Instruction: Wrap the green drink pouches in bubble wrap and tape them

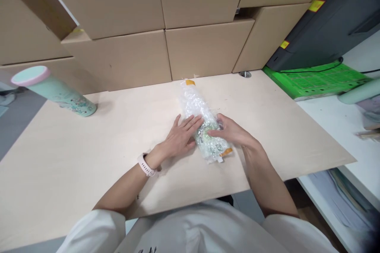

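Note:
A long bundle wrapped in clear bubble wrap (pixel 196 104) lies on the pale wooden table (pixel 89 158), with orange tape at both ends and something green showing through near the front. My left hand (pixel 181 138) lies flat on its left side, fingers stretched out. A pale watch is on that wrist. My right hand (pixel 230 131) rests on the right side of the bundle, its fingers curled against the wrap.
A mint-green tumbler with a pink lid (pixel 53 91) stands at the table's far left. Stacked cardboard boxes (pixel 166 19) line the back. A green cutting mat (pixel 317 81) and a dark machine (pixel 332 23) sit on the white desk at the right.

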Demonstrator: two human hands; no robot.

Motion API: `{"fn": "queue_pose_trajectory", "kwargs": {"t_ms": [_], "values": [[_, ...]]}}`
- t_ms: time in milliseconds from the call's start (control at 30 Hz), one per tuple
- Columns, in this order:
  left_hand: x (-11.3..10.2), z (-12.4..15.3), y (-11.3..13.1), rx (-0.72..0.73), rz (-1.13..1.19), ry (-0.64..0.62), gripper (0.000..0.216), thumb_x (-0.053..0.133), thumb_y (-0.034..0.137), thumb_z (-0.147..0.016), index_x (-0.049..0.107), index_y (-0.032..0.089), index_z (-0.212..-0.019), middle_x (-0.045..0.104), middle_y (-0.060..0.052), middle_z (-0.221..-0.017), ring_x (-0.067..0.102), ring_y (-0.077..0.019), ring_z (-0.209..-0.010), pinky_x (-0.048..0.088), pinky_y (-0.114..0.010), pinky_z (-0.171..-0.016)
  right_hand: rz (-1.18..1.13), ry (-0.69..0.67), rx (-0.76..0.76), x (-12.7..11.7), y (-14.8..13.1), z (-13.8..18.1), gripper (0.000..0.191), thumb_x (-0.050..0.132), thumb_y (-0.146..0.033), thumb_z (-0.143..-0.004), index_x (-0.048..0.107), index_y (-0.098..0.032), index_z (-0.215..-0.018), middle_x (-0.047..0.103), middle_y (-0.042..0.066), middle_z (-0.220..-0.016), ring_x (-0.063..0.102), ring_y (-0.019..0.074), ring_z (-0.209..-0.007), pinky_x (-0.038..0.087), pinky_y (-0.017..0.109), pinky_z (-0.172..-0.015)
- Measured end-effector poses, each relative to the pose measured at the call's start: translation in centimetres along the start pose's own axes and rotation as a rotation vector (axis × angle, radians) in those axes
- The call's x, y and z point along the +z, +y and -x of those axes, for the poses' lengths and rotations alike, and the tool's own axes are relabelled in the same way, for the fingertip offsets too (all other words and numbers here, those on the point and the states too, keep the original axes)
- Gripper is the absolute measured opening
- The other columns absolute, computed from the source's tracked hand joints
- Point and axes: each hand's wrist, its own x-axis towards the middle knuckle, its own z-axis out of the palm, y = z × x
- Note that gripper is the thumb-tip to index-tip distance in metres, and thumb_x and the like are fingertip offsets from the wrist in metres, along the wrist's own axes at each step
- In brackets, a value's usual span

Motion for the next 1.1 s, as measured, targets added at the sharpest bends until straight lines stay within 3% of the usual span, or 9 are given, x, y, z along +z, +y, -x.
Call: {"fn": "queue_pose_trajectory", "kwargs": {"t_ms": [133,300,367,433,533,667,800,967,1100], "values": [[-2.3,0.2,-0.8,0.023,-0.130,0.130,0.097,0.064,0.022,-0.079,0.008,0.023,-0.158,0.009,-0.012,-0.167,0.003,-0.0323,-0.155,-0.003,-0.064,-0.119,-0.450,-0.139,-0.102,0.4,-0.7,0.4,0.048,0.081,-0.041,-0.072,0.054,-0.022,-0.107,0.067,0.004,-0.108,0.066,0.0211,-0.097,0.054,0.032,-0.080],[-5.7,0.6,-1.0,0.007,-0.128,0.280,0.093,0.069,0.016,-0.075,0.024,0.029,-0.155,0.018,-0.010,-0.166,0.006,-0.0380,-0.154,-0.008,-0.067,-0.117,-0.553,-0.249,-0.151,0.2,-1.2,0.9,0.054,0.087,-0.032,-0.066,0.060,-0.022,-0.112,0.069,0.004,-0.110,0.067,0.0215,-0.099,0.053,0.032,-0.087],[-6.4,0.8,-0.9,0.007,0.077,0.289,0.079,0.068,0.021,-0.077,0.037,0.028,-0.150,0.038,-0.010,-0.157,0.025,-0.0372,-0.149,-0.002,-0.065,-0.119,-0.562,-0.240,-0.160,0.3,-1.0,1.1,0.056,0.088,-0.030,-0.062,0.063,-0.022,-0.112,0.070,0.004,-0.107,0.068,0.0215,-0.097,0.054,0.032,-0.084],[-6.5,0.9,-0.7,0.005,0.431,0.246,0.068,0.070,0.029,-0.077,0.049,0.025,-0.142,0.056,-0.010,-0.143,0.050,-0.0341,-0.134,0.018,-0.060,-0.119,-0.584,-0.191,-0.166,0.5,-0.9,1.2,0.060,0.091,-0.032,-0.057,0.064,-0.023,-0.111,0.071,0.003,-0.102,0.068,0.0224,-0.092,0.056,0.033,-0.080],[-5.6,0.7,0.0,-0.048,1.088,0.202,0.058,0.069,0.039,-0.079,0.056,0.020,-0.133,0.065,-0.010,-0.129,0.063,-0.0307,-0.116,0.046,-0.047,-0.103,-0.629,-0.035,-0.172,0.8,-1.2,1.4,0.065,0.091,-0.041,-0.053,0.063,-0.025,-0.109,0.071,0.004,-0.099,0.069,0.0246,-0.088,0.057,0.037,-0.077],[-3.6,0.1,2.2,-0.121,1.690,0.216,0.058,0.067,0.047,-0.083,0.056,0.019,-0.132,0.068,-0.012,-0.125,0.065,-0.0308,-0.114,0.053,-0.042,-0.094,-0.689,0.245,-0.185,1.8,-2.1,0.8,0.064,0.088,-0.049,-0.055,0.057,-0.028,-0.107,0.070,0.003,-0.099,0.068,0.0245,-0.088,0.056,0.039,-0.080],[-1.5,-0.7,4.3,-0.277,1.862,0.338,0.059,0.080,0.040,-0.075,0.060,0.017,-0.125,0.069,-0.013,-0.120,0.068,-0.0291,-0.108,0.054,-0.041,-0.093,-0.720,0.332,-0.139,3.9,-2.0,-0.5,0.056,0.082,-0.051,-0.064,0.051,-0.026,-0.104,0.069,0.004,-0.099,0.067,0.0225,-0.088,0.056,0.036,-0.079],[0.8,-1.3,3.7,-0.580,1.897,0.390,0.053,0.084,0.038,-0.071,0.063,0.013,-0.112,0.073,-0.012,-0.104,0.072,-0.0242,-0.088,0.058,-0.039,-0.081,-0.404,0.386,-0.042,5.0,-0.6,-1.3,0.052,0.072,-0.058,-0.072,0.050,-0.024,-0.104,0.067,0.006,-0.103,0.065,0.0233,-0.094,0.054,0.038,-0.083],[1.7,-1.3,2.1,-0.478,1.434,0.447,0.062,0.074,0.042,-0.080,0.052,0.017,-0.132,0.067,-0.015,-0.121,0.068,-0.0277,-0.106,0.055,-0.043,-0.090,0.204,0.649,-0.112,3.7,-0.5,-0.9,0.070,0.068,-0.057,-0.076,0.046,-0.022,-0.133,0.055,0.015,-0.132,0.055,0.0307,-0.117,0.046,0.049,-0.099]]}}
